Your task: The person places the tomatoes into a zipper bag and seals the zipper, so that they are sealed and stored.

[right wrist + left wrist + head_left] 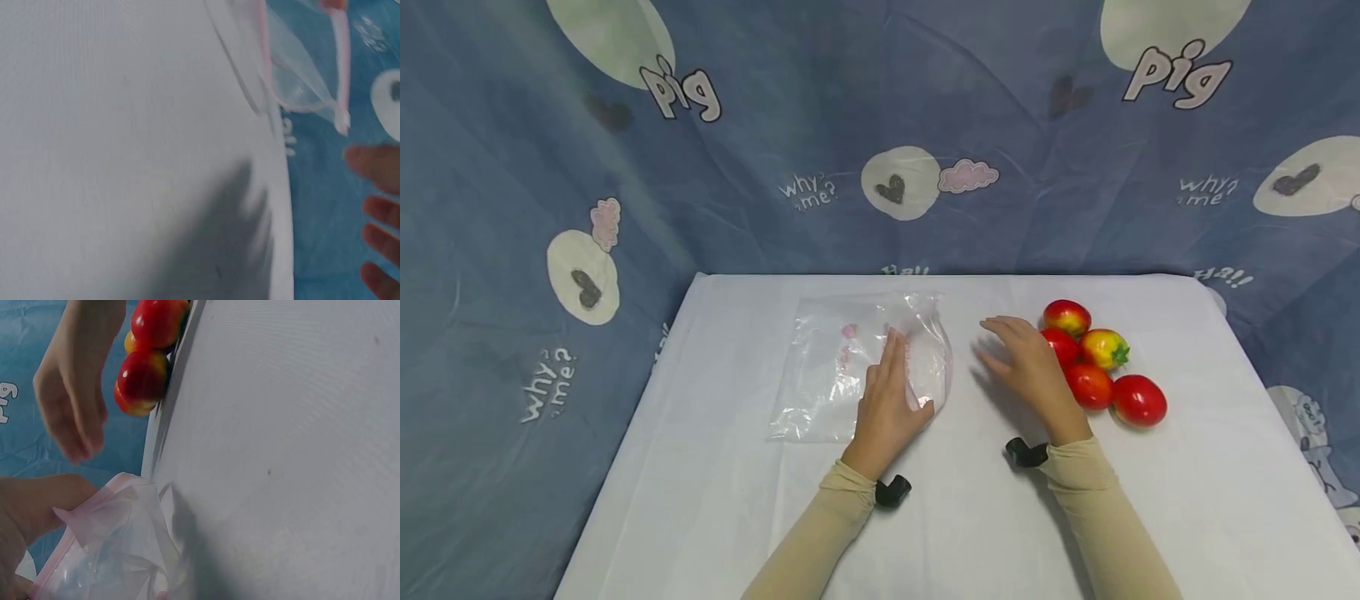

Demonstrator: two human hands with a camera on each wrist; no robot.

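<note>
A clear zip bag (820,375) with pink print and a pink-edged mouth lies on the white table. Over its right part is my left hand (883,412), fingers straight and thumb spread toward the mouth. In the left wrist view that thumb touches the raised pink rim of the bag (112,544); the other fingers are mostly hidden. Between the bag and a cluster of red and yellow round fruits (1138,401), my right hand (1026,367) hovers with loosely bent, parted fingers and nothing in them. The right wrist view shows the bag's mouth gaping.
The white cloth-covered table (700,533) ends at a blue printed curtain (760,100) behind and at the sides. The fruits sit close together at the right, partly behind the right hand; one yellowish fruit (1103,348) has a green top.
</note>
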